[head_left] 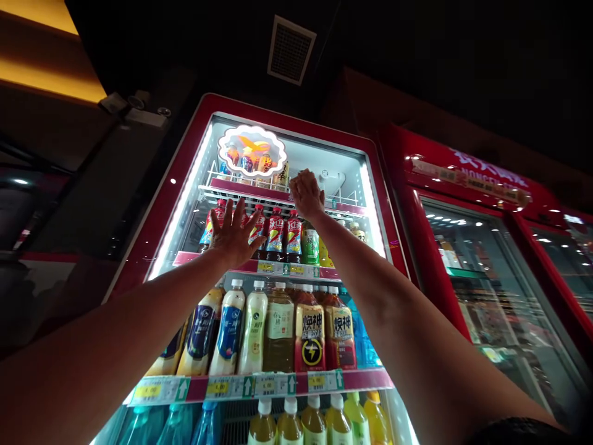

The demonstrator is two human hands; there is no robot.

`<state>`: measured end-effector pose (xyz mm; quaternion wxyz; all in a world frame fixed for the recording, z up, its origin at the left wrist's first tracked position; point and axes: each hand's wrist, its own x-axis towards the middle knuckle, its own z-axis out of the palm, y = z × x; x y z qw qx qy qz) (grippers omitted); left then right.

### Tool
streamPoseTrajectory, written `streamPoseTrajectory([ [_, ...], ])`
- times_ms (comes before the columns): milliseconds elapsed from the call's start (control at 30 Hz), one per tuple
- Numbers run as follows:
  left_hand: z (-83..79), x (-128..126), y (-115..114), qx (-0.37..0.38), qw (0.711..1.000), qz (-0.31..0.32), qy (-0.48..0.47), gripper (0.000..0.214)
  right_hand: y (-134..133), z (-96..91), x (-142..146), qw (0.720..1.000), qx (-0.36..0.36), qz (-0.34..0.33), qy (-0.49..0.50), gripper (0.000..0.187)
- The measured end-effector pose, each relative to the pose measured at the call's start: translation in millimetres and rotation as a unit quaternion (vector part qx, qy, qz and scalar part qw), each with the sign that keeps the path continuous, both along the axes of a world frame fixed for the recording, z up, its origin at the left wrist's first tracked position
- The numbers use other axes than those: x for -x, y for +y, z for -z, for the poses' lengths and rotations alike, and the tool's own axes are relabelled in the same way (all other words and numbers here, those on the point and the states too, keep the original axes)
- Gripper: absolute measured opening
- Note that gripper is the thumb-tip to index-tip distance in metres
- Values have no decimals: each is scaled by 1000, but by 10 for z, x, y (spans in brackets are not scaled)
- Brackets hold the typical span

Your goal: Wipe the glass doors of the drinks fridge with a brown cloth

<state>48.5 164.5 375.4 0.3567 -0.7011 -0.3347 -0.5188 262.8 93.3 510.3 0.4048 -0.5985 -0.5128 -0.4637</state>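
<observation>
One clear glass door (319, 157): it fronts the tall red-framed drinks cooler (291, 119), directly before both your hands.
Left hand: your left hand (233, 236) is raised palm-forward, fingers spread apart, probably to meet the pane broadly; whether it touches, you cannot tell from here.
Right hand: your right hand (306, 193) sits higher, fingers bent and close together; whether anything lies under it cannot be told.
Scalloped sticker: the white-edged, scalloped sticker with an orange emblem (252, 150) is above your left hand, perhaps set high to leave most drinks visible.
Red-capped bottles: dark plastic bottles with red labels (275, 232) stand upright beyond your left hand, labels outward, presumably for reading.
Price strip: the maroon strip with yellow and green tags (269, 384), well below your hands, likely matches prices to drinks.
Neighbour: another red-framed glass cooler (491, 278) stands right of your right hand.
</observation>
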Motion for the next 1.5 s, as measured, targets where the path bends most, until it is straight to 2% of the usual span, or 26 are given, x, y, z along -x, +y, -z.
streamPoseTrajectory([
  [67,8,57,45,-3,1000,-4,-18,79,24,-21,89,1000,-3,-12,-8,63],
  [233,17,209,116,9,999,-20,-38,93,149,-59,367,996,-42,12,76,66],
  [400,11,444,224,4,999,-21,-36,92,274,-77,559,999,-18,-11,-49,62],
  [567,28,714,381,-8,999,-24,-43,94,410,-166,743,996,-60,-3,64,66],
  [667,39,854,458,-8,999,-31,-44,95,507,-173,958,999,-30,7,16,68],
  [733,46,931,498,-8,999,-29,-45,95,518,-155,1041,999,-6,10,-44,63],
  [800,52,997,526,0,999,-26,-42,94,495,-142,1067,998,-3,6,-65,59],
  [900,59,1075,540,16,999,-28,-21,92,501,-149,1128,999,-34,5,-4,62],
  [1000,70,1139,548,10,999,-32,-4,88,615,-151,1328,997,-48,6,56,71],
  [1100,81,1213,599,-14,1000,-25,10,80,723,-127,1523,999,-33,-7,-22,70],
  [1200,81,1307,694,-43,998,-13,33,70,735,-140,1580,996,-22,-14,-80,61],
  [1367,62,1430,761,-65,997,10,43,59,808,-285,1763,996,-58,-9,65,70],
  [1433,60,1448,725,-63,997,8,39,59,893,-327,1930,998,-36,-26,34,73],
  [1500,63,1453,665,-55,998,-2,40,59,964,-348,2078,997,-10,-55,-44,70],
])
